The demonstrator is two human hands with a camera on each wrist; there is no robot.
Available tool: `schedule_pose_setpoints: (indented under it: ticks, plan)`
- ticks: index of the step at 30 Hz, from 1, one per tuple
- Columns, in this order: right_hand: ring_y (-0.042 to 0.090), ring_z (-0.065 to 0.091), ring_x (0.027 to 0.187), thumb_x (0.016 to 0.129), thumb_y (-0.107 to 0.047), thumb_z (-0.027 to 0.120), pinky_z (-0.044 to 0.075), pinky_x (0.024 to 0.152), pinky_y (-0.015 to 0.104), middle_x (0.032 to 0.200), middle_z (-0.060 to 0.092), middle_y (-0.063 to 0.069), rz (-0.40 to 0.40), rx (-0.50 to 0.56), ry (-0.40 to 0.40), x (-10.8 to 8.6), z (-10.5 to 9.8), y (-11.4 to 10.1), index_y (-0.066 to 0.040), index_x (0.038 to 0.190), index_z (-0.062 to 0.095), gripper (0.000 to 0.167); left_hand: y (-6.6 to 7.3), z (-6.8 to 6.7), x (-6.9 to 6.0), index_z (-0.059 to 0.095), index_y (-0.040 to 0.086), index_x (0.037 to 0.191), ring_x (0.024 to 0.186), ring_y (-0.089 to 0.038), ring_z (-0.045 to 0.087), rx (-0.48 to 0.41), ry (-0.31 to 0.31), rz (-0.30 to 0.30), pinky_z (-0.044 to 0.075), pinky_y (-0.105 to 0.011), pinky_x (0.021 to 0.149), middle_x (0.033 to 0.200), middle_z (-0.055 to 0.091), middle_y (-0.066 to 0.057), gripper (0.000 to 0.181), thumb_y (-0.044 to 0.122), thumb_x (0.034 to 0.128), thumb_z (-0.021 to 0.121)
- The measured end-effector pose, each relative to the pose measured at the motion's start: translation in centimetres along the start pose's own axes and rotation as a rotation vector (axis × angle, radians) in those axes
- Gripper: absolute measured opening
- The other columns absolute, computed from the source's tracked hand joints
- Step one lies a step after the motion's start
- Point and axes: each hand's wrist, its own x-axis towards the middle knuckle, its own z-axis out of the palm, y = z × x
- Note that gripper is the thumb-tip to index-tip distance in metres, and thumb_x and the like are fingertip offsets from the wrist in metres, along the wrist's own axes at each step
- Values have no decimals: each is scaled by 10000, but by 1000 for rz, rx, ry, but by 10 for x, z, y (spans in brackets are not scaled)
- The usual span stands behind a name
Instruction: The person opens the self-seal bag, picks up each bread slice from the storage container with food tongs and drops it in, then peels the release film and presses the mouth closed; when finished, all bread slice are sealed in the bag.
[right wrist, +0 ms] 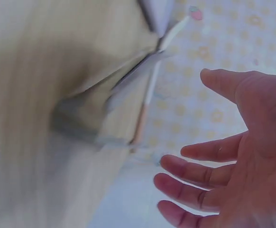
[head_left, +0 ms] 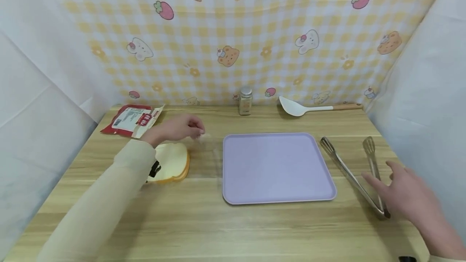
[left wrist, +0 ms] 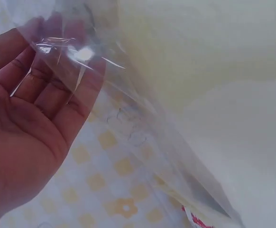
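Note:
Sliced bread lies on the left of the table in a clear plastic bag, hard to make out in the head view. My left hand pinches the edge of this bag above the bread. In the left wrist view, the see-through film passes over the fingers of the left hand, beside the pale bread. At the right, my right hand hovers by the metal tongs, fingers spread and holding nothing. The right wrist view shows this hand apart from the blurred tongs.
A lilac tray lies mid-table. Behind it stand a small lidded jar and a white spatula with a wooden handle end. A red and white packet lies at the back left. White cloth hangs along both sides.

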Motion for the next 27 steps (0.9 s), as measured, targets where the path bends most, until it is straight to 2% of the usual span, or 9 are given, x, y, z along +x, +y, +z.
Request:
schedule_pose_setpoints:
  ticks: [3,7,10,13,14,16,20,23,27]
  plan:
    - [611,586,1061,1040,-646,519,496,766,668,1238,605,433,-51,-20,70,-1,-3,-18,197,1483,382,962,-4,-8,-12,708,-1,1141,955,-232,704,-51,65,-9,558,-485,941,1047,749,-143,214,157,1076,580]
    - [573,638,1013,1026,-549,622,514,761,671,1154,686,373,-179,14,188,-2,4,-55,132,1431,518,799,-4,-17,-27,715,39,1172,969,-243,710,-81,154,-23,561,-479,948,1064,751,-137,224,198,1088,581]
    - [501,697,942,996,-444,713,542,761,646,1072,737,308,-280,98,255,-5,12,-92,86,1349,624,643,-1,-22,-36,718,60,1188,987,-257,708,-107,228,-38,565,-442,933,1065,745,-123,227,218,1093,585]
    - [334,737,866,978,-353,761,591,740,511,955,776,153,-393,220,251,-11,23,-137,16,1289,701,486,3,-25,-43,720,68,1186,981,-245,689,-135,310,-57,559,-389,891,1043,730,-89,233,242,1094,596]
    - [259,735,842,970,-329,773,599,728,448,921,778,88,-438,269,233,-14,29,-154,-9,1267,723,439,5,-26,-44,721,71,1188,973,-232,680,-142,337,-62,554,-366,873,1045,727,-88,237,251,1095,596]
    - [124,708,817,977,-316,769,589,721,332,881,762,-29,-527,368,138,-21,39,-187,-37,1246,744,389,6,-27,-47,724,81,1178,947,-210,666,-142,394,-68,540,-323,826,1031,723,-74,239,267,1095,599]
    - [14,678,806,1000,-387,728,569,750,246,879,751,-98,-656,524,-159,-26,60,-252,-36,1252,744,433,6,-26,-48,736,120,1163,849,-191,617,-117,528,-59,483,-303,728,986,720,-71,224,282,1092,600]
    - [45,704,878,1012,-456,690,579,813,285,980,779,-51,-669,585,-333,-18,75,-291,-12,1364,673,567,9,-23,-49,747,136,1165,802,-222,569,-94,634,-39,447,-336,711,962,707,-86,230,298,1089,602]
    - [178,752,933,1009,-510,673,600,882,384,1212,771,77,-599,702,-463,-4,85,-328,-10,1536,503,746,18,-19,-50,759,112,1160,797,-220,554,-81,771,-12,433,-341,779,962,707,-102,255,305,1083,611]
